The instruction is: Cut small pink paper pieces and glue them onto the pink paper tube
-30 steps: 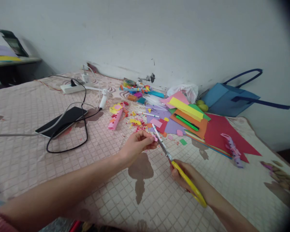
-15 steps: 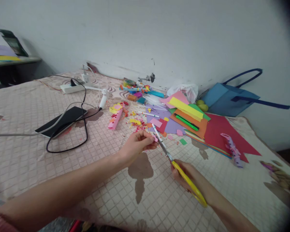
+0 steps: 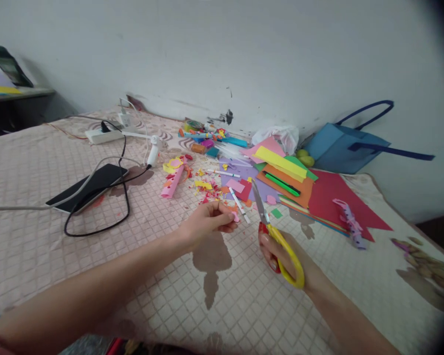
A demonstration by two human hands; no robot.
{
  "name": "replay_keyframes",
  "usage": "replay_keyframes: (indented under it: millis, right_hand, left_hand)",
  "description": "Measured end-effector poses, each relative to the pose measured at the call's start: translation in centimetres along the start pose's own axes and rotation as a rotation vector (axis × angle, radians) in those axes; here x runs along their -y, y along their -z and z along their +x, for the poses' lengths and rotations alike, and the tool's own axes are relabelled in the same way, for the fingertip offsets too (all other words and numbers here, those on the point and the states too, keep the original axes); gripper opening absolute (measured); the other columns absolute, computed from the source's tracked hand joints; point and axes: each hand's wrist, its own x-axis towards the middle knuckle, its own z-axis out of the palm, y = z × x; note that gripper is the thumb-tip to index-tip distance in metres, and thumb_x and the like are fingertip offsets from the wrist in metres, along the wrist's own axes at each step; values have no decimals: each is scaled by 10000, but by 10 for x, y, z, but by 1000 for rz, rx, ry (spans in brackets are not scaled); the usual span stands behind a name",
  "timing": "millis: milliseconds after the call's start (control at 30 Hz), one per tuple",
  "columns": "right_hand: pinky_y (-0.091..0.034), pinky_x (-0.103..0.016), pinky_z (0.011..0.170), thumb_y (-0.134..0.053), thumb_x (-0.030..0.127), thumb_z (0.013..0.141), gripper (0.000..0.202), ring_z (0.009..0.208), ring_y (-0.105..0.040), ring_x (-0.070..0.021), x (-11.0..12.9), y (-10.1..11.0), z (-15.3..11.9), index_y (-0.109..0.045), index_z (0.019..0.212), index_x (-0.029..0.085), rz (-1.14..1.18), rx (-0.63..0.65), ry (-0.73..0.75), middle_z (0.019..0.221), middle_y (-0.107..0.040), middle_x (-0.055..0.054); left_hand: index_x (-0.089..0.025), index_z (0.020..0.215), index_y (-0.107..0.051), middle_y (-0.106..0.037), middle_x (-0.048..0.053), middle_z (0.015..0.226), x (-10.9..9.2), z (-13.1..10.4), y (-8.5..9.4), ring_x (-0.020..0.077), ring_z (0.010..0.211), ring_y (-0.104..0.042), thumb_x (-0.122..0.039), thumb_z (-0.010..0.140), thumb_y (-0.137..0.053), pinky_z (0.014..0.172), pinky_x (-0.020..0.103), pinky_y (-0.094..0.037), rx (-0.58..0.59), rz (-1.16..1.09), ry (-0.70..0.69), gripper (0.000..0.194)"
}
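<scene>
The left grip pinches a pink scrap between thumb and fingers, the scrap poking out at its tips. The right grip is closed round the yellow and red handles of the scissors, whose blades point away from it, apart from the scrap. Between the two grips and slightly beyond them, a white marker lies aslant on the desk. Just past the left grip are paper bits; farther out to its left rests a pink roll. Beyond the right grip, a green pen lies on an orange sheet. To that grip's right are a red sheet and a purple roll, with a blue bag farther back.
</scene>
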Motion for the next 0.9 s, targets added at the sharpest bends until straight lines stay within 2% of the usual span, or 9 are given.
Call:
replay_keyframes:
  millis: [67, 167, 333, 500, 667, 800, 900]
  right_hand:
    - [-300, -193, 376, -554, 476, 763, 311, 406, -363, -64, 5, -1, 8, -440, 697, 194, 56, -41, 59, 517, -431, 59]
    - [-329, -194, 395, -610, 376, 740, 220, 430, -380, -72, 12, -5, 21, -482, 766, 199, 133, -68, 117, 526, -419, 72]
    - [-318, -190, 386, -638, 352, 720, 213, 420, -369, -66, 16, -10, 37, -493, 752, 199, 234, -47, 140, 511, -412, 79]
    - [-312, -185, 397, -669, 308, 688, 206, 427, -383, -57, 12, -13, 42, -511, 724, 182, 282, -29, 183, 522, -444, 74]
    - [-321, -185, 366, -655, 278, 677, 172, 399, -389, -56, 12, -16, 39, -519, 732, 187, 255, 4, 114, 544, -469, 68]
    - [-332, -181, 368, -637, 233, 664, 150, 413, -410, -58, 14, -18, 37, -519, 745, 189, 247, -51, 104, 576, -514, 50]
    - [-319, -179, 358, -633, 243, 670, 141, 401, -395, -55, 17, -20, 35, -518, 731, 188, 224, -63, 87, 549, -492, 57]
  left_hand:
    - [-123, 706, -550, -624, 12, 663, 0, -1, -1, 82, 600, -574, -257, 695, -691, 638, 245, -451, 1, 92, 10, 196]
    - [-130, 684, -543, -579, -17, 603, -2, -2, -2, 61, 544, -523, -248, 703, -674, 587, 218, -415, -13, 208, 11, 177]
    - [-140, 705, -561, -569, -14, 640, -7, -5, -4, 69, 557, -514, -248, 724, -631, 566, 212, -397, 0, 318, -2, 130]
    - [-144, 720, -563, -560, -16, 652, -6, -4, -4, 71, 570, -509, -258, 742, -602, 563, 209, -396, 9, 358, -11, 123]
    - [-141, 730, -561, -540, -20, 641, 1, 0, 0, 69, 564, -492, -273, 742, -604, 558, 206, -396, 50, 387, -24, 139]
    - [-144, 733, -546, -549, -4, 667, 4, 0, 0, 83, 596, -521, -350, 788, -554, 599, 228, -426, 41, 301, 44, 213]
    - [-146, 737, -549, -556, -1, 676, 4, -1, -1, 89, 596, -528, -394, 787, -551, 602, 237, -432, 30, 300, 52, 253]
